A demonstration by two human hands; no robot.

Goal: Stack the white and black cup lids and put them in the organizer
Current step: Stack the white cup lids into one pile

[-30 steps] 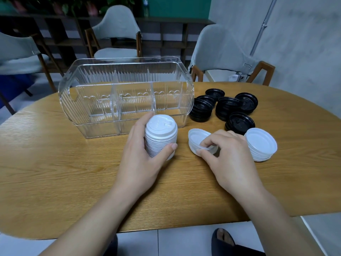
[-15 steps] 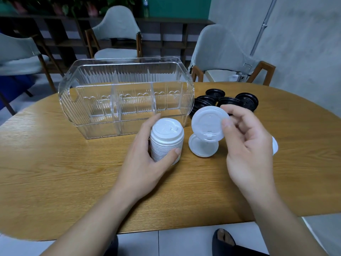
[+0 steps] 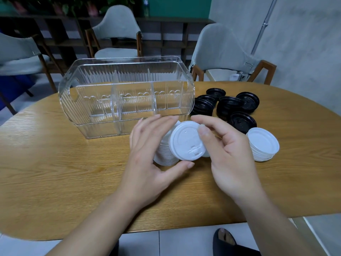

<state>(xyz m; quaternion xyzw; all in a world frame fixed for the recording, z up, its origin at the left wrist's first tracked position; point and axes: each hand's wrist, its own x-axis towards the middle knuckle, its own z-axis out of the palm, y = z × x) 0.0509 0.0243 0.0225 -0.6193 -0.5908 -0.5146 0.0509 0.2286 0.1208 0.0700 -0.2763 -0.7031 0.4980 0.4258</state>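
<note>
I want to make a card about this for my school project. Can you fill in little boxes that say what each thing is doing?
left hand: holds the white lid stack
right hand: pinches one white lid at the stack's top
organizer: clear, nothing inside
black lids: right of organizer, on the table
other white lids: small pile, far right

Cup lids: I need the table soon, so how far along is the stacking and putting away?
Early. Done: a white stack gripped by the left hand. In hand: the right hand sets a white lid onto it. Left: the small white pile, the black lids, and filling the organizer, which holds no lids.
</note>
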